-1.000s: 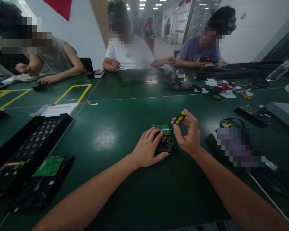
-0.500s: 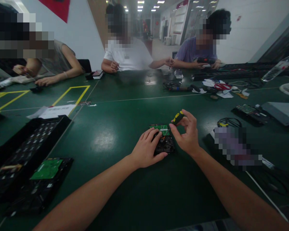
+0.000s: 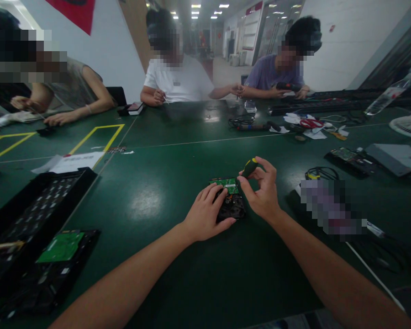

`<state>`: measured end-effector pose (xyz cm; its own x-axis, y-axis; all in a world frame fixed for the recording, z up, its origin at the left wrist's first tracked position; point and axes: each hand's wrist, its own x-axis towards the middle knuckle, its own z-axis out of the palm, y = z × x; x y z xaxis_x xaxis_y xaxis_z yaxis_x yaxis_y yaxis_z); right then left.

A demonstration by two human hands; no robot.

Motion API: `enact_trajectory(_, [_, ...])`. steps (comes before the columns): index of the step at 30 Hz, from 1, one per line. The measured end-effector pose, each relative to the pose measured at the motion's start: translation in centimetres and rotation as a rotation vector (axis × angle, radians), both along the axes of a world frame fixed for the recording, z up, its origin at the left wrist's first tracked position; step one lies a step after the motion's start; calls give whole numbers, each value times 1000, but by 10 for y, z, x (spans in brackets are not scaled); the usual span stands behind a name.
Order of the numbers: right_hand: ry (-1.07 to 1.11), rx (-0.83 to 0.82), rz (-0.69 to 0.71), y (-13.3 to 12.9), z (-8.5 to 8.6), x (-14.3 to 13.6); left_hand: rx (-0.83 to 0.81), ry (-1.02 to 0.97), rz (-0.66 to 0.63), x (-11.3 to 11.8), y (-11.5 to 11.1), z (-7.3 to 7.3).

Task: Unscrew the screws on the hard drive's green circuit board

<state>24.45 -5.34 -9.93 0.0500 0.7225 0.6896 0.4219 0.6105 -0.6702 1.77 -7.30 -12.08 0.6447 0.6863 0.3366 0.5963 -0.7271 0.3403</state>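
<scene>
While left hand, fingers spread, braced hard drive, right hand finger-gripped screwdriver near far right corner, steady alignment seemingly needed

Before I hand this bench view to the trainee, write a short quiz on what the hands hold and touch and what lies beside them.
1. Multiple choice: what is in the right hand?
A) a clear plastic bottle
B) a dark handle with yellow marks
C) a sheet of paper

2. True or false: the left hand rests on the middle hard drive.

3. Fill in the blank: the left-side drive, beside the long black tray, carries a circuit board coloured ____.

Key: 1 B; 2 true; 3 green.
</scene>
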Motion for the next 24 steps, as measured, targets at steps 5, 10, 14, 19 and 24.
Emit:
enact_trajectory(5, [-49, 63, -78, 4, -4, 2, 8, 11, 0, 0, 0, -1])
enact_trajectory(10, [-50, 41, -47, 4, -3, 4, 22, 21, 0, 0, 0, -2])
enact_trajectory(14, [-28, 13, 35, 2, -1, 4, 25, 22, 1, 0, 0, -2])
enact_trajectory(19, [-79, 66, -54, 3, -2, 4, 20, 29, -2, 1, 0, 1])
enact_trajectory(24, [-143, 118, -127, 4, -3, 5, 15, 8, -1, 1, 0, 0])
